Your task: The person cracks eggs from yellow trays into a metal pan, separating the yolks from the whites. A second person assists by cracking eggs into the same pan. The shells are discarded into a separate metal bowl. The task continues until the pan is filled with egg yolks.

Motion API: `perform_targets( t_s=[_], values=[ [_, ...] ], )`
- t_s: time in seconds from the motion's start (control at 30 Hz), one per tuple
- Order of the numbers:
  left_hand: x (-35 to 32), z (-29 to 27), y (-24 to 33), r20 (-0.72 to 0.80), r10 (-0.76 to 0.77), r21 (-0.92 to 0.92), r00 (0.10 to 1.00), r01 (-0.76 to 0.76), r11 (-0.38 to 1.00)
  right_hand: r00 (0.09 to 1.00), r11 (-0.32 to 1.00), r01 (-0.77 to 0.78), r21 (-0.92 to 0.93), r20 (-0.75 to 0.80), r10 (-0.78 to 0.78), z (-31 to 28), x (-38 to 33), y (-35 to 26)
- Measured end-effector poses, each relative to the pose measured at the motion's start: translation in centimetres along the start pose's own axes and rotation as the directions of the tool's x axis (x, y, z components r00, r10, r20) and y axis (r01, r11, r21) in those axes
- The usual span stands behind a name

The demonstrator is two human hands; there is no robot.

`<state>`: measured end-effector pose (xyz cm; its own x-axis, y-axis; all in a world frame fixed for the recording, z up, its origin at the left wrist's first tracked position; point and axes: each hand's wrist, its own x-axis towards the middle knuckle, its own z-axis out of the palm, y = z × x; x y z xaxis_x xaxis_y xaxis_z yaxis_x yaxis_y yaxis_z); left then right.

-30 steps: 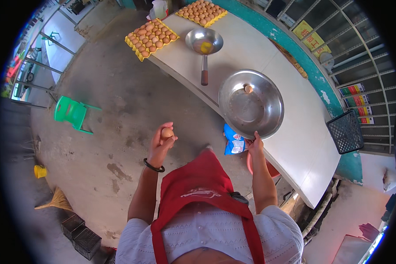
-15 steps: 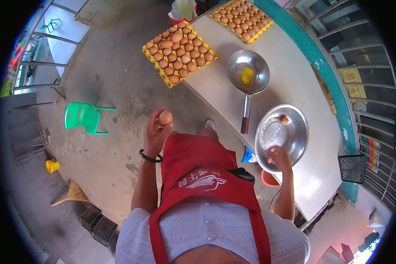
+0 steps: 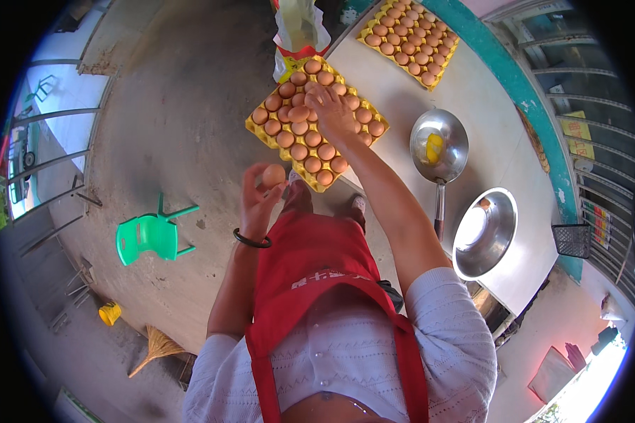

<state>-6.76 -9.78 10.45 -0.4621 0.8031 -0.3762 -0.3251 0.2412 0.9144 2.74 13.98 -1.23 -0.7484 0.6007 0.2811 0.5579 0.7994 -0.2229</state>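
Observation:
My left hand (image 3: 255,197) holds a brown egg (image 3: 273,175) between thumb and fingers, above the floor left of the table. My right hand (image 3: 333,113) reaches forward over a yellow egg tray (image 3: 322,187) full of brown eggs. Its fingers close around an egg there, mostly hidden beneath them. Beside those fingers another loose egg (image 3: 298,114) rests on top of the others. The tray juts over the table's left edge. To the right stands a steel pan (image 3: 453,132) with cracked egg (image 3: 434,146) in it, and nearer me a wide steel basin (image 3: 497,250).
A second full egg tray (image 3: 430,82) lies at the table's (image 3: 384,92) far end, near a white and red bag (image 3: 300,32). On the floor to the left are a green chair (image 3: 148,238), a yellow bucket (image 3: 109,313) and a broom (image 3: 161,345). Barred windows line the right.
My right hand has left the steel basin and moved forward and left to the near egg tray. My left hand keeps its egg. The whole view has shifted, bringing the table items rightward.

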Motion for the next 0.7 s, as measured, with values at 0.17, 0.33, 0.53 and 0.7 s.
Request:
perform_targets(
  t_s=[0.17,0.33,0.53,0.7],
  values=[
    [5.4,-0.6,1.1,0.127,-0.159,-0.035,0.979,0.165,0.986,0.939,0.981,0.176,-0.077,0.313,-0.143,1.8,2.8,2.0],
    [9.8,3.2,2.3,0.268,-0.347,-0.106,0.899,0.385,0.917,0.818,0.578,-0.523,0.626,0.177,0.547,-3.1,-1.4,2.0],
    [12.9,12.0,0.8,0.573,-0.353,-0.090,0.739,0.485,0.870,0.763,0.507,-0.347,0.789,-0.077,0.642,-16.8,-7.8,2.4],
    [12.5,20.8,0.3,0.556,-0.446,0.076,0.702,0.491,0.868,0.822,0.858,-0.376,0.351,-0.301,0.483,-19.4,-11.5,6.1]
  ],
)
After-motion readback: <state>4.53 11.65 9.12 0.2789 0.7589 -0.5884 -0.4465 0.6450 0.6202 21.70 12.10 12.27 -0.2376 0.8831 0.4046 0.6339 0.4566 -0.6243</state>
